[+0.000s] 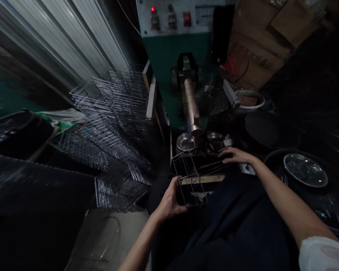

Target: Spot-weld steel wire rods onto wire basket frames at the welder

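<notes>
Locating the wire frame (191, 176): it's between the two hands, long axis pointing away from the wearer, toward the brass-coloured arm (190, 98), far end near that arm's tip.
Left hand (171, 197): the nearer one, holding the frame's left side, thumb down by the near corner.
Right hand (235, 155): out past the frame's right side, fingers stretched by some thin wires; honestly can't tell if it's gripping any.
Underneath: a wooden strip (214, 178) and dark clothing (243, 214), too murky to say what's supporting what.
Green machine (161, 60): straight ahead, red light (153, 9) lit.
Left side: messy piles of wire racks (113, 113).
Right side: glass lid (305, 170), cardboard (257, 41) farther back.
</notes>
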### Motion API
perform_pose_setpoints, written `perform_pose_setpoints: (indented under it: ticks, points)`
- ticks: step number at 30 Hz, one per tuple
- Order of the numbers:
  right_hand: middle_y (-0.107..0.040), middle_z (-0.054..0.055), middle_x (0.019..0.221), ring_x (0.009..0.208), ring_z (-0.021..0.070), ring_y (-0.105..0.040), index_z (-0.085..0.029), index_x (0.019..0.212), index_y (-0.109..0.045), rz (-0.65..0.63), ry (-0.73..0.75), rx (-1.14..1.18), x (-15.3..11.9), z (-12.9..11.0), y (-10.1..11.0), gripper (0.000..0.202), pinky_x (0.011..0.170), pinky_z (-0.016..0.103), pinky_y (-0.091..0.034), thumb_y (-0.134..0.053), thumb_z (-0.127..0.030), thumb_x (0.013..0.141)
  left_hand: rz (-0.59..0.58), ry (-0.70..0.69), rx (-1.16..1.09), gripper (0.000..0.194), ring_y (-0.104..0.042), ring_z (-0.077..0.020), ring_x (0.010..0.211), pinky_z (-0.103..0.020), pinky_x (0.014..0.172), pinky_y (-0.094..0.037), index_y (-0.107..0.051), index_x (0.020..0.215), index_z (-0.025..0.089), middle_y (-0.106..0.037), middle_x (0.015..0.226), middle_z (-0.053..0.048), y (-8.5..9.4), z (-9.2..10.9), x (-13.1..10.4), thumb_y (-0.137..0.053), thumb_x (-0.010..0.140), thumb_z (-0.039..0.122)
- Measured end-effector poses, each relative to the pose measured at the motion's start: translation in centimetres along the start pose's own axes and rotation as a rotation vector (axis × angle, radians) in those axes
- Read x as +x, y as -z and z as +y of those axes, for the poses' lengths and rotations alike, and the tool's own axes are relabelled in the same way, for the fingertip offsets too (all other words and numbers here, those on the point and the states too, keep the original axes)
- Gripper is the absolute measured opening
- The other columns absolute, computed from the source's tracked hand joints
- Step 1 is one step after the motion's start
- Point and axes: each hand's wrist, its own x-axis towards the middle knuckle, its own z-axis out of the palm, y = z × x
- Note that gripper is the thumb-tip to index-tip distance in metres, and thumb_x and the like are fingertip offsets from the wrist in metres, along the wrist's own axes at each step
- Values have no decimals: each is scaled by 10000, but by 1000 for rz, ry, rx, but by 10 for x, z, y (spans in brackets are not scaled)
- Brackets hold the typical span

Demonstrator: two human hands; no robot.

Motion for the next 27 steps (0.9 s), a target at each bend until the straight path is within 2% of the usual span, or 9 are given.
perform_pose_setpoints:
  ticks: [2, 4, 7, 10, 12, 17, 27]
  points:
    - [-735, 68, 1070, 1049, 285, -638, -225, 1032, -799, -39, 65, 62, 0, -25, 5, 452, 993, 399, -455, -786, -583, 756, 20, 9, -58, 1025, -556, -356, 1365, -549, 1173, -447, -284, 1469, 209, -551, 1422, -156, 1, 2, 10, -839, 607, 209]
    - [-731, 40, 918, 908, 247, -639, -201, 944, -784, -43, 99, 120, 2, -45, 6, 411, 879, 357, -468, -778, -574, 771, 45, 19, -81, 1057, -533, -363, 1391, -566, 1186, -427, -261, 1477, 222, -544, 1441, -154, 0, 1, 20, -837, 590, 192]
    - [-644, 2, 745, 766, 188, -571, -181, 758, -726, 96, 144, 118, 8, -61, 1, 424, 749, 300, -417, -757, -601, 798, 53, 36, -55, 1144, -499, -392, 1421, -603, 1201, -391, -234, 1492, 237, -511, 1483, -165, 2, 3, 32, -861, 537, 177]
    - [-541, -13, 679, 712, 160, -507, -178, 660, -661, 268, 188, 28, 17, -65, -4, 504, 694, 285, -362, -671, -633, 878, 38, 28, -23, 1124, -529, -386, 1391, -578, 1190, -413, -260, 1484, 242, -531, 1468, -150, 7, 11, 42, -868, 541, 186]
    - [-514, -13, 681, 706, 155, -492, -180, 644, -647, 320, 221, -24, 23, -67, -6, 523, 678, 284, -346, -650, -637, 901, 41, 25, -13, 1097, -552, -371, 1367, -546, 1176, -437, -271, 1477, 243, -552, 1446, -136, 11, 16, 48, -863, 556, 188]
    - [-514, -6, 672, 689, 157, -480, -189, 627, -632, 338, 244, -51, 37, -70, -3, 548, 657, 292, -354, -654, -670, 889, 61, 1, 29, 1140, -563, -380, 1348, -542, 1160, -446, -246, 1493, 243, -524, 1460, -156, 17, 13, 58, -873, 542, 205]
    - [-525, -1, 689, 691, 167, -500, -191, 621, -636, 356, 224, -23, 49, -68, 12, 517, 655, 303, -372, -712, -649, 848, 70, -46, -14, 1195, -524, -392, 1388, -569, 1181, -416, -202, 1533, 266, -503, 1479, -155, 15, 3, 67, -870, 545, 191]
